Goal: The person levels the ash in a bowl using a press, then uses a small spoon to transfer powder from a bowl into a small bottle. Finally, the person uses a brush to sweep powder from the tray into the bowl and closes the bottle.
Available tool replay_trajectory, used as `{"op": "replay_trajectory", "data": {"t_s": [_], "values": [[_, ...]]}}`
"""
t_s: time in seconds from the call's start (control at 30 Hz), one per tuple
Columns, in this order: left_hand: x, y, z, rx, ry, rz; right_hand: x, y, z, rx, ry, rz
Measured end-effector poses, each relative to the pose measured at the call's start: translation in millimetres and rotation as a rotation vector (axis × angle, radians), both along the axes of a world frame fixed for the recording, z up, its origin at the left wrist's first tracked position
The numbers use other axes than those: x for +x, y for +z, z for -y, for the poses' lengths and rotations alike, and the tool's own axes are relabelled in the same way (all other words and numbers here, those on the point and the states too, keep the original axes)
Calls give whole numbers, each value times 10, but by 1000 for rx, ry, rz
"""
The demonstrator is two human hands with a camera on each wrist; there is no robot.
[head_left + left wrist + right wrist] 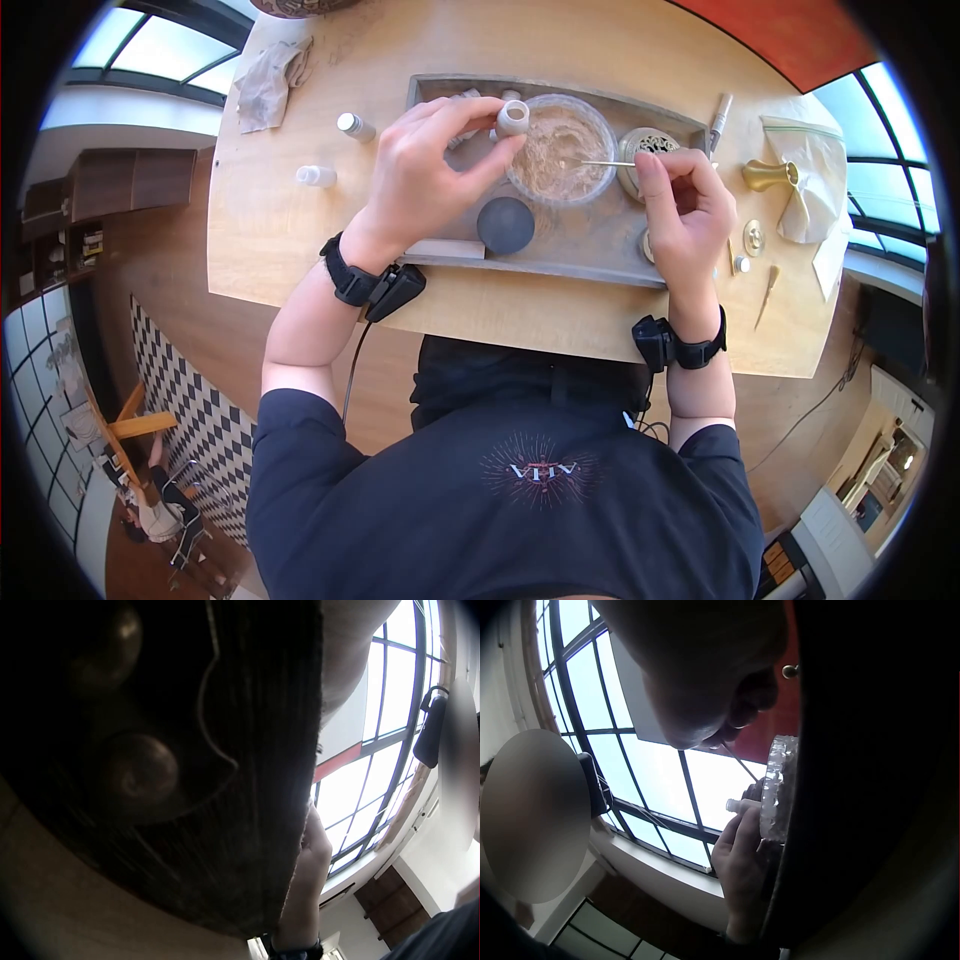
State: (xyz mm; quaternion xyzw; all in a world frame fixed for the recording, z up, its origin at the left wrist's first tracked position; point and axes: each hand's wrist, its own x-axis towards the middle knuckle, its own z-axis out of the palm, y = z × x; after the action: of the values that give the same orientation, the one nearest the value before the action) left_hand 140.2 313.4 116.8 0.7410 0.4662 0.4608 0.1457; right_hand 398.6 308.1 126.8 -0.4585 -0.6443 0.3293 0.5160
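In the head view my left hand (425, 165) holds a small uncapped vial (514, 120) between thumb and fingers, its mouth facing up at the left rim of a clear bowl (612, 165). Pale brown powder (560, 150) fills the bowl and lies heaped unevenly. My right hand (690, 205) pinches a thin metal stick (615, 163), whose far end reaches over the powder. The right wrist view shows the bowl's ridged side (778, 787), with the vial (735, 805) in the left hand (739, 859) beside it. The left wrist view is mostly blocked by a dark surface.
The bowl stands in a grey tray (590, 270) with a dark disc (505, 225) and an openwork lid (648, 143). To the left are capped vials (355, 126) and a plastic bag (265, 90); to the right, a brass cup (765, 177) and a small brush (768, 295).
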Motion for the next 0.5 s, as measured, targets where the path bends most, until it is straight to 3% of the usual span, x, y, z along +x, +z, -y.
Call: {"op": "replay_trajectory", "data": {"t_s": [0.5], "values": [[1, 19, 47, 0, 7, 36, -128, 100, 79, 22, -53, 298]]}}
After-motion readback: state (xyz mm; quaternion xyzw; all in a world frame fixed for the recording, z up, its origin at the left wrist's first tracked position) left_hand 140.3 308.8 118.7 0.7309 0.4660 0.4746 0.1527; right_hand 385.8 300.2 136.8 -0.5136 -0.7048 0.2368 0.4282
